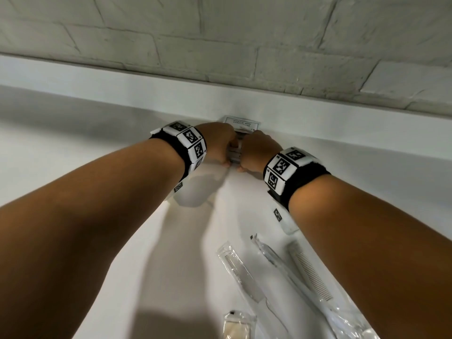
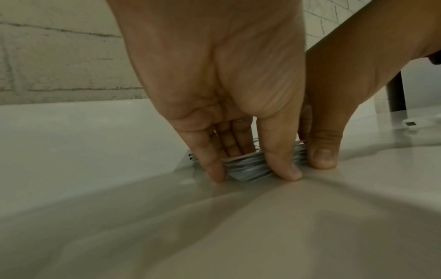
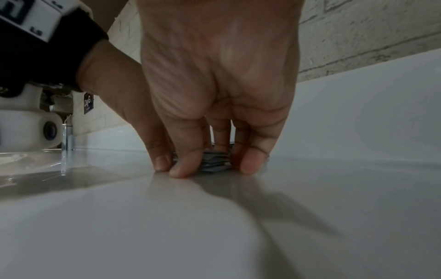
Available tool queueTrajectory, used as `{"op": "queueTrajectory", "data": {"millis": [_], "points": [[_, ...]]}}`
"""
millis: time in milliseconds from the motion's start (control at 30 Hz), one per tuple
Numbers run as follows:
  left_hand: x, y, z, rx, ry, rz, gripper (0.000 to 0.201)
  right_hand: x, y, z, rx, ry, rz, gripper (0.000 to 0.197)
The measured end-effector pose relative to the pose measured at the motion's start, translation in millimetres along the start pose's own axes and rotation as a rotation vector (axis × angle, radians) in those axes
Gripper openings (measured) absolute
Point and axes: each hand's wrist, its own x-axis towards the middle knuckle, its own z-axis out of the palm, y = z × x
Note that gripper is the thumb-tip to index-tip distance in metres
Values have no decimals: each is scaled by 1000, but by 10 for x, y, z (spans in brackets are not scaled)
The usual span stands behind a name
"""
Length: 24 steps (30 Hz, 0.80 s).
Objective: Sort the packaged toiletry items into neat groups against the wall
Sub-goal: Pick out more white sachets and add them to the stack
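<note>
Both my hands clamp a small stack of grey sachets (image 2: 248, 168) at frame centre, against the wall ledge (image 1: 318, 123): left hand (image 1: 217, 143) and right hand (image 1: 256, 152) pinching it between thumb and fingers, fingertips on the white counter (image 1: 122, 192).

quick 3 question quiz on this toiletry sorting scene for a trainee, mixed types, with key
1. True or false: both hands are on the stack of sachets by the wall.
2. Which wrapped items lie on the counter nearer the person? A) combs B) soap bars C) razors
3. Fill in: the left hand and right hand hold the stack from opposite ____.

Key
1. True
2. A: wrapped combs, beside other packets.
3. sides
</note>
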Motion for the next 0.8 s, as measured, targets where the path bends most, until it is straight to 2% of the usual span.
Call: {"op": "queueTrajectory", "data": {"millis": [167, 367, 433, 533, 600, 700, 800], "points": [[-6, -22, 21, -23, 10, 1, 33, -34, -11, -6, 28, 16, 6, 60], [-10, -81, 63, -64, 44, -12, 35, -114, 52, 26, 131, 51, 64, 80], [-36, -124, 76, -95, 47, -23, 51, -173, 105, 17, 156, 44, 88, 84], [-171, -236, 126, -148, 79, -123, 90, -374, 219, -78, 156, 12, 56, 88], [-348, -273, 161, -177, 169, -194, 98, -621, 335, -168, 140, -28, 12, 89], [-682, -178, 217, -253, 286, -212, 91, -1065, 536, -289, 180, -31, -14, 76], [-1053, 170, 254, -249, 230, -107, 67, -1542, 769, -280, 269, -58, -22, 49]]}}
